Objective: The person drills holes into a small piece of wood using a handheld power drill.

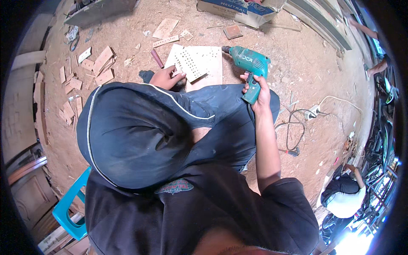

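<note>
My right hand [261,91] is wrapped round the grip of a teal power drill [250,59], raised beside my right knee. Its dark chuck points left, toward a pale wooden board with rows of small holes [190,63]. The left side of that board is held by my left hand [168,78], its thumb and fingers closed at the edge. Beneath it lies a wider plain board [215,63], partly covered by my leg. A tool with a dark red handle [157,58] rests just beyond my left hand; its other end is hidden.
Wood offcuts [102,61] are strewn over the dirt floor at left. A cardboard box [238,12] stands at the far side. The drill's cord and a white extension socket [312,111] lie at right. A teal plastic stool [72,208] is behind left; another person [344,193] crouches at lower right.
</note>
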`<action>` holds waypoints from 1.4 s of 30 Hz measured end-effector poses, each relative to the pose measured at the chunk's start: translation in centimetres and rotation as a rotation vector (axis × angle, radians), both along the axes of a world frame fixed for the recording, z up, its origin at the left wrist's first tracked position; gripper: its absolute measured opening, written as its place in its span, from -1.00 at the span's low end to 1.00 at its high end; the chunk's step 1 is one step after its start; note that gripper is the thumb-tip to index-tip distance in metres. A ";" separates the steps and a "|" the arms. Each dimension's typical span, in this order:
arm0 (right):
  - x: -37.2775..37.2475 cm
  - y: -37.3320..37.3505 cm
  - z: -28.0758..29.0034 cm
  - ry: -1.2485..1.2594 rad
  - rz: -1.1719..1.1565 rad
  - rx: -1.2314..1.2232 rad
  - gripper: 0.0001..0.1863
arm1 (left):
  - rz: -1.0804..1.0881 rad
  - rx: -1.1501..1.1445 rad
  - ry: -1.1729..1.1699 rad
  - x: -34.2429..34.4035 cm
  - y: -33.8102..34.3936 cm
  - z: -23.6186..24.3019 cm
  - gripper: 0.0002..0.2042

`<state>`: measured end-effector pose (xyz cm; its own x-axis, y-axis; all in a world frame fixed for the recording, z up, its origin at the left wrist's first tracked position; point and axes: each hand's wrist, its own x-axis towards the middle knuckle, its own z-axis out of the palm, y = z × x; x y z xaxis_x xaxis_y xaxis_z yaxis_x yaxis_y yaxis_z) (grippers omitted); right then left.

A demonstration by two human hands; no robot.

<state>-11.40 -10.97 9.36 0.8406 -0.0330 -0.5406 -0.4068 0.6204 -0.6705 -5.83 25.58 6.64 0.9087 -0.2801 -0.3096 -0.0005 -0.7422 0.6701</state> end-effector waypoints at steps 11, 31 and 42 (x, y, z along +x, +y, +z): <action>0.2 0.6 0.4 0.017 0.002 -0.027 -0.51 | -0.070 0.024 -0.213 -1.0 1.1 -0.8 -0.74; 0.2 0.7 0.5 0.035 -0.019 -0.032 -0.54 | -0.034 -0.168 -0.357 -1.8 -0.2 0.9 -0.80; 0.2 0.5 0.1 0.013 -0.018 -0.014 -0.53 | -0.021 -0.019 -0.276 -2.2 -0.8 -0.6 -0.78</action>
